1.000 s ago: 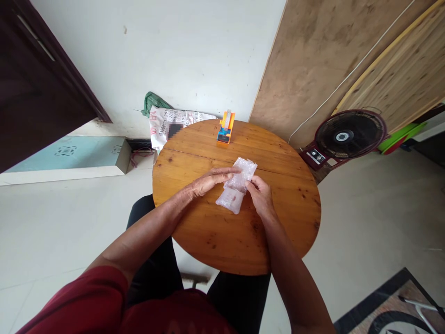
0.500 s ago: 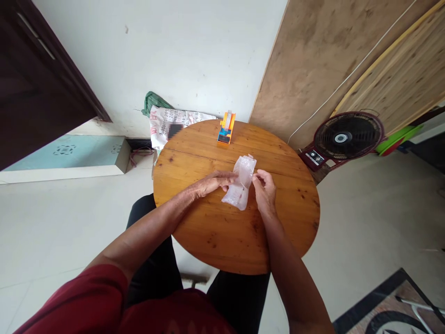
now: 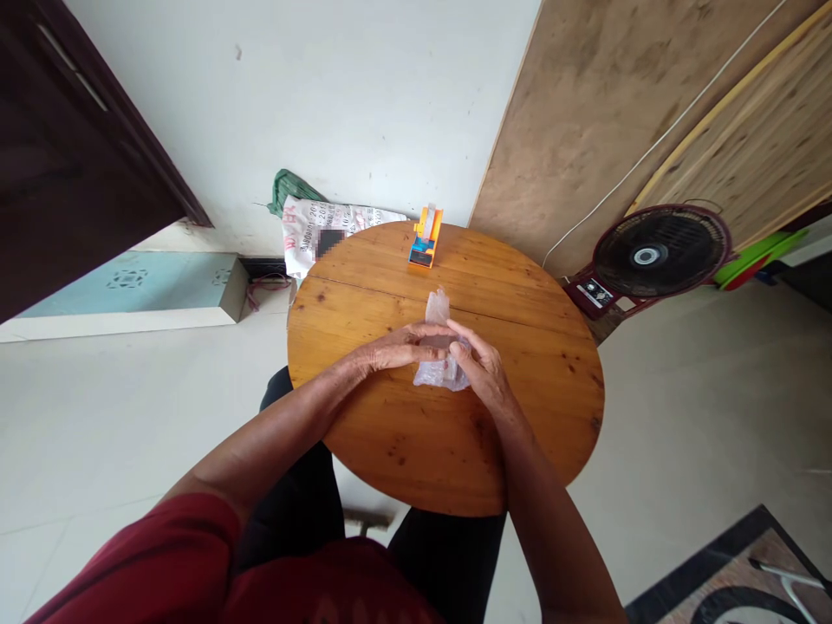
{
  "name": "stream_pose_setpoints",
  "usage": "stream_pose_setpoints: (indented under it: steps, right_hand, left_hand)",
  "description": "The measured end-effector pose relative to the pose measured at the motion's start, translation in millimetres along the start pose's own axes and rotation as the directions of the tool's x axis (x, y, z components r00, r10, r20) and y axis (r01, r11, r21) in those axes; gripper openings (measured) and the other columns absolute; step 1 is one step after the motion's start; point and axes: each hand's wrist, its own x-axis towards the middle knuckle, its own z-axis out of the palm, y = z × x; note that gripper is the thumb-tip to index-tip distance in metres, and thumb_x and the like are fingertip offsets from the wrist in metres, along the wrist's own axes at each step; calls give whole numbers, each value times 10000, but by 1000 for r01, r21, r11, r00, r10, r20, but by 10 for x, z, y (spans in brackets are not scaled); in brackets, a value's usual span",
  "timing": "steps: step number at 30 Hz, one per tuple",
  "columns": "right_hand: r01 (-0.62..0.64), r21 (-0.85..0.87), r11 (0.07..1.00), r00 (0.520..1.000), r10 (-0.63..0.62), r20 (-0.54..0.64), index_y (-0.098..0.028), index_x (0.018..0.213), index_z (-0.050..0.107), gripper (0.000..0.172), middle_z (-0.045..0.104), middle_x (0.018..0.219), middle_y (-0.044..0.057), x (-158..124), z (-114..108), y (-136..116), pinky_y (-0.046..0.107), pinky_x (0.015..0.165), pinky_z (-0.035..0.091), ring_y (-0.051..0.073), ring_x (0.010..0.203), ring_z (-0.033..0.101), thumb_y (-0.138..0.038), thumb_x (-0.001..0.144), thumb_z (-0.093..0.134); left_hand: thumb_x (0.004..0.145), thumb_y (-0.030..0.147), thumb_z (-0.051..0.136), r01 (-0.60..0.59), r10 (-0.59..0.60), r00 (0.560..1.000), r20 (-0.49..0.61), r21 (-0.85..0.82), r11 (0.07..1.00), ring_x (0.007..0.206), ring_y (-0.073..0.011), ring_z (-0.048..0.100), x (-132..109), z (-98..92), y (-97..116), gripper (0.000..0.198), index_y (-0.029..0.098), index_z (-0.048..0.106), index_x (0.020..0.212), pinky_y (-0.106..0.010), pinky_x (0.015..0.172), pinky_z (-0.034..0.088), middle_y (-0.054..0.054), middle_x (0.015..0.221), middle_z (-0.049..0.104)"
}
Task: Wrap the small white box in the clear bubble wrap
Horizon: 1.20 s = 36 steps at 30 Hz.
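A clear plastic bubble-wrap piece [image 3: 438, 309] lies folded on the round wooden table [image 3: 533, 347], near its middle. My left hand [image 3: 393, 347] rests on its left side with fingers laid flat over it. My right hand [image 3: 481, 368] comes in from the right, its fingers pressed onto the same piece beside the left fingertips. Both hands hold the wrap down; only its far end and near corner show.
A small orange and blue tape dispenser [image 3: 425, 239] stands at the table's far edge. Behind the table lies a printed sack [image 3: 318, 227]. A floor fan [image 3: 650, 256] stands at the right by leaning wooden boards. A patterned mat [image 3: 747, 572] lies at lower right.
The wrap was spread wider and lifted by my right hand; now it is folded narrower and both hands have closed together on top of it.
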Motion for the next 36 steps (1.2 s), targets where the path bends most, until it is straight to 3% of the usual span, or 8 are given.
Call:
stream_pose_setpoints:
  steps: [6, 12, 17, 21, 28, 30, 34, 36]
  right_hand:
    - [28, -68, 997, 999, -30, -27, -257, 1175, 742, 406, 641, 1357, 89, 7, -32, 29, 419, 1127, 416, 251, 1304, 568, -531, 949, 545]
    - [-102, -64, 993, 991, 95, -94, -214, 1267, 685, 511, 668, 1339, 111, 0, -19, 58, 436, 1113, 420, 281, 1272, 595, -568, 940, 515]
    - [-219, 269, 938, 895, 303, -328, -200, 1113, 734, 456, 745, 1195, 84, 26, 15, 77, 412, 1030, 486, 277, 1151, 661, -566, 883, 589]
    - [-235, 574, 784, 832, 467, -298, -205, 961, 747, 344, 787, 977, 37, 69, 43, 76, 355, 842, 560, 243, 935, 719, -501, 794, 697]
    - [-240, 704, 669, 796, 551, -251, -224, 907, 709, 286, 777, 919, 10, 103, 67, 43, 338, 775, 571, 230, 886, 727, -448, 734, 750]
    - [-244, 714, 657, 798, 554, -236, -230, 899, 699, 289, 773, 922, 8, 107, 63, 55, 350, 775, 575, 233, 890, 727, -452, 725, 757]
    - [-230, 709, 667, 785, 558, -269, -245, 938, 700, 352, 762, 928, -11, 106, 49, 117, 334, 786, 567, 195, 857, 710, -393, 644, 827]
    - [-223, 708, 671, 793, 547, -269, -253, 949, 705, 369, 759, 936, -12, 98, 38, 128, 345, 822, 561, 190, 866, 704, -374, 629, 841]
  left_hand:
    - [860, 391, 695, -103, 100, 995, 25, 162, 981, 1324, -305, 533, 10, -9, -46, 498, 228, 638, 1328, -423, 1105, 414, -80, 1379, 629]
    - [749, 337, 768, -41, 39, 992, -118, -20, 999, 1374, -332, 491, 32, 33, -114, 801, 205, 468, 1480, -453, 1128, 412, -120, 1518, 499]
    - [700, 350, 783, 16, -44, 956, -291, -99, 995, 1319, -373, 533, 72, 1, -170, 793, 141, 534, 1423, -515, 1141, 388, -144, 1408, 597]
    - [668, 322, 803, -42, -34, 921, -387, -186, 982, 1292, -346, 554, 120, -45, -242, 850, 167, 502, 1448, -495, 1112, 415, -130, 1367, 623]
    - [677, 307, 800, -87, 18, 877, -481, -123, 989, 1039, -247, 648, 119, -79, -233, 772, 198, 545, 1397, -381, 904, 527, -106, 1284, 644]
    - [697, 313, 778, -57, 20, 846, -532, -54, 997, 894, -194, 644, 113, -86, -218, 628, 184, 622, 1292, -339, 817, 530, -84, 1152, 676]
    - [721, 395, 772, -14, 162, 675, -719, 207, 978, 778, -142, 567, 121, -90, -208, 279, 149, 684, 821, -277, 757, 478, -37, 875, 637]
    - [730, 472, 764, -16, 193, 678, -709, 249, 968, 706, -126, 524, 120, -76, -201, 343, 157, 630, 739, -256, 685, 443, -10, 760, 585]
